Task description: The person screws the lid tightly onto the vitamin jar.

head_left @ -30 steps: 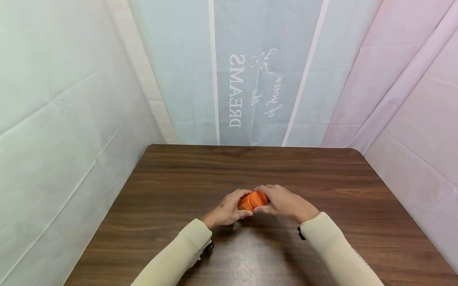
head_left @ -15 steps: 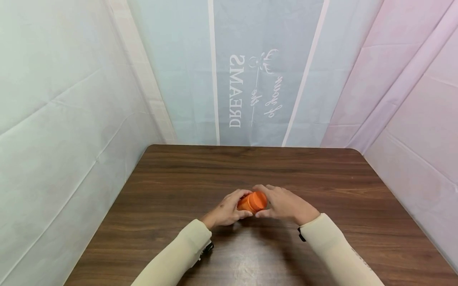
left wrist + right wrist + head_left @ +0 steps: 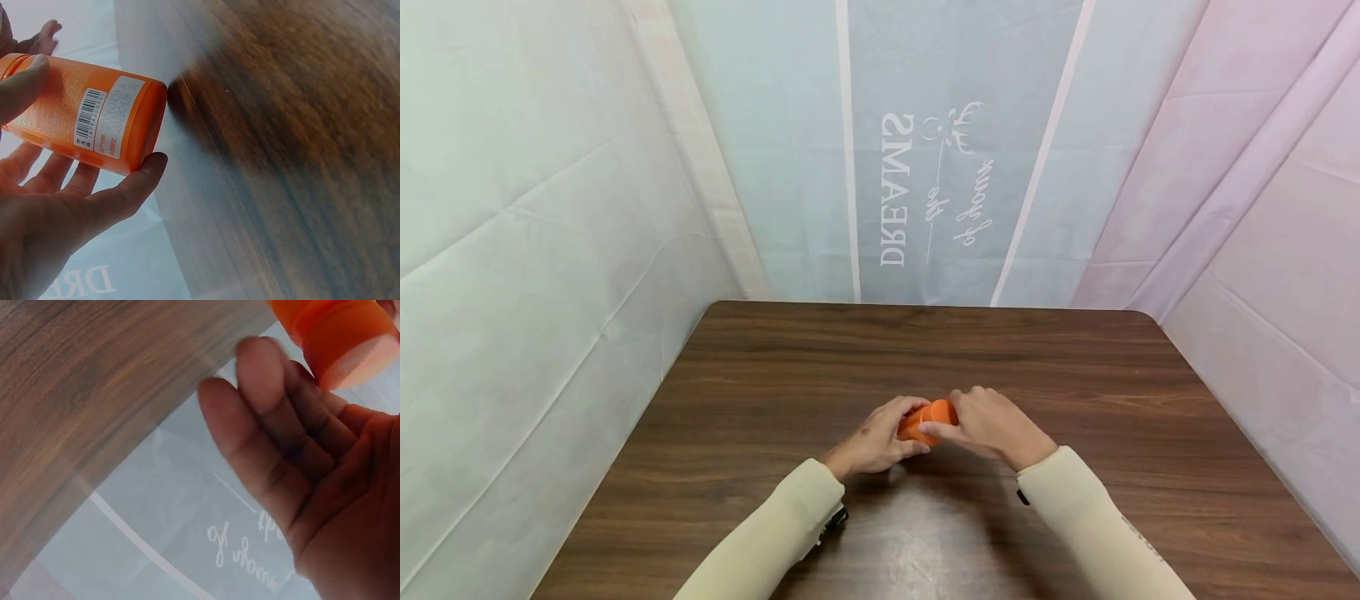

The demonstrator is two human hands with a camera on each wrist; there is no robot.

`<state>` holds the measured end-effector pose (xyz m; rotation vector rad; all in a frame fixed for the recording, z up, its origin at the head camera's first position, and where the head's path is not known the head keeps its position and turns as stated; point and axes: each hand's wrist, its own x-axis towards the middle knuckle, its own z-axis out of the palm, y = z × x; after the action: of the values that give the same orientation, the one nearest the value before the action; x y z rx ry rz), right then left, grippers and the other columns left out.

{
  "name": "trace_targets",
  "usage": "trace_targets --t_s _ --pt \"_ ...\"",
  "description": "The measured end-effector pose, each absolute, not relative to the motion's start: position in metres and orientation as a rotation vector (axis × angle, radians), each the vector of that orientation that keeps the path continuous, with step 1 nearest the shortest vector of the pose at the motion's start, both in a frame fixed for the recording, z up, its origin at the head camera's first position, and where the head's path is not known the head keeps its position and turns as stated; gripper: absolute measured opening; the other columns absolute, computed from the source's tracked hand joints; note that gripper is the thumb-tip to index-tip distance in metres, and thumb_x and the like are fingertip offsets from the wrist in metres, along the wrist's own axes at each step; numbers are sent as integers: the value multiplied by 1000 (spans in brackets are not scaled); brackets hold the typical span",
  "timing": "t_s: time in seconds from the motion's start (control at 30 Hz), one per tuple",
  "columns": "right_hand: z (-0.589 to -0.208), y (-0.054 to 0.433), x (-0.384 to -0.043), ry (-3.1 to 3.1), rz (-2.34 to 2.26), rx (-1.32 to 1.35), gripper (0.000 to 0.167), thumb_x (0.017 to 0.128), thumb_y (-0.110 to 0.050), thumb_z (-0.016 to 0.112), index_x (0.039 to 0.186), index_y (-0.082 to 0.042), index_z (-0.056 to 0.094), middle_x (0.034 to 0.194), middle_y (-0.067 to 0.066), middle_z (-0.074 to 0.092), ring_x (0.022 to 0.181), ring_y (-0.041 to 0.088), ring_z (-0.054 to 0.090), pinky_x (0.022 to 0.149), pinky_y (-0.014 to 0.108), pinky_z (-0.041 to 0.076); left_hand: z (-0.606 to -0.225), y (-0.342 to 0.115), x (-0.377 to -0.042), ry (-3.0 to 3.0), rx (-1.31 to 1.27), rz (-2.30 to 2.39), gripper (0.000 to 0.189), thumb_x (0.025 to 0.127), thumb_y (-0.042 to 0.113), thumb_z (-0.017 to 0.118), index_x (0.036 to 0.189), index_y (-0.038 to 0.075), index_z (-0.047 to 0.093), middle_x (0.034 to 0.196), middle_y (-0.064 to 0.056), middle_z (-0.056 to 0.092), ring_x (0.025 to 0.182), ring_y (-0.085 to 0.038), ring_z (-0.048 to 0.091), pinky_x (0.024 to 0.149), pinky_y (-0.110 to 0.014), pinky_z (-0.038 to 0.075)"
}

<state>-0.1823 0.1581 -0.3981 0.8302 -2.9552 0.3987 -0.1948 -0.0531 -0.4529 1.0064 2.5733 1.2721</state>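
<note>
An orange plastic bottle [image 3: 65, 87] lies tilted between both hands, over the middle of the table in the head view. Its white label [image 3: 112, 119] carries a barcode and printed dates. The left hand [image 3: 868, 442] grips the bottle's body, thumb on one side and fingers round the other. At the other end, the right hand [image 3: 1000, 429] holds the orange screw cap [image 3: 943, 411], its thumb laid across the near side. In the right wrist view the cap [image 3: 340, 347] sits beside the index finger, while the other fingers [image 3: 228, 415] extend away from it.
The dark wood-grain table [image 3: 760, 358] reaches to a far edge with rounded corners. Behind it hangs a pale blue cloth [image 3: 805, 167] with mirrored white lettering. White cloth walls [image 3: 535, 333] flank the table on both sides.
The right thumb and fingers came off the cap slightly half a second ago, and now grip it again, with the thumb further over toward the left. The left hand keeps its hold.
</note>
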Motion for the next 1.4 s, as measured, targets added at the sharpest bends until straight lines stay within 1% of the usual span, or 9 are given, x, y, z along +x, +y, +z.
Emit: trace_targets --t_s 0.27,0.4,0.57,0.73,0.83,0.97,1.07,1.23,1.4 --pt "-386 168 -180 -2946 428 1054 66 81 -37 84 137 -15 56 116 2 61 83 22 66 72 41 55 -454 -54 -195 2565 1015 1287 56 88 16 79 136 5 52 123 -8 59 102 -16 57 90 -33 49" --pt "-385 170 -180 -2936 461 1124 56 83 -23 83 133 -14 58 106 0 62 80 19 65 69 36 54 -455 -54 -195 2564 1022 1294 56 88 16 79 136 5 52 122 -8 59 101 -16 57 90 -34 49" --pt "-390 166 -181 -2987 494 993 41 90 -42 73 112 -9 62 75 -6 57 59 7 50 55 26 44 -455 -53 -194 2558 1018 1293 53 88 15 79 134 8 54 119 -6 59 101 -15 56 89 -31 49" --pt "-396 161 -183 -3013 413 849 51 95 -60 57 84 -11 58 59 -7 45 49 6 40 48 24 35 -456 -53 -195 2577 1022 1282 52 88 16 79 133 8 55 119 -6 59 105 -17 58 93 -33 49" --pt "-394 161 -183 -3019 390 841 57 91 -66 57 94 -9 62 63 -5 51 53 9 46 51 27 39 -456 -53 -195 2584 1019 1274 53 88 17 79 134 9 55 118 -5 60 104 -16 58 91 -33 49" --pt "-387 164 -179 -3033 421 911 69 83 -56 75 133 -11 57 104 7 69 80 21 65 70 41 54 -456 -54 -195 2576 1012 1274 55 88 17 79 135 7 53 120 -6 59 102 -16 57 90 -32 49" --pt "-384 166 -177 -3028 410 994 72 81 -40 83 141 -17 52 121 8 64 90 26 67 77 47 55 -456 -54 -195 2571 1009 1278 56 88 16 79 137 6 52 123 -7 59 104 -18 58 92 -34 49" --pt "-384 167 -176 -2971 398 1081 59 82 -24 84 133 -14 57 104 1 62 75 14 61 68 37 54 -456 -54 -196 2575 1017 1265 56 88 17 79 137 7 52 121 -6 59 103 -16 57 91 -33 49" --pt "-388 166 -178 -3031 479 984 44 89 -39 76 117 -8 61 80 -4 58 61 8 51 58 28 46 -455 -53 -195 2570 1007 1260 55 88 17 79 135 10 54 119 -4 59 100 -14 56 89 -30 48"
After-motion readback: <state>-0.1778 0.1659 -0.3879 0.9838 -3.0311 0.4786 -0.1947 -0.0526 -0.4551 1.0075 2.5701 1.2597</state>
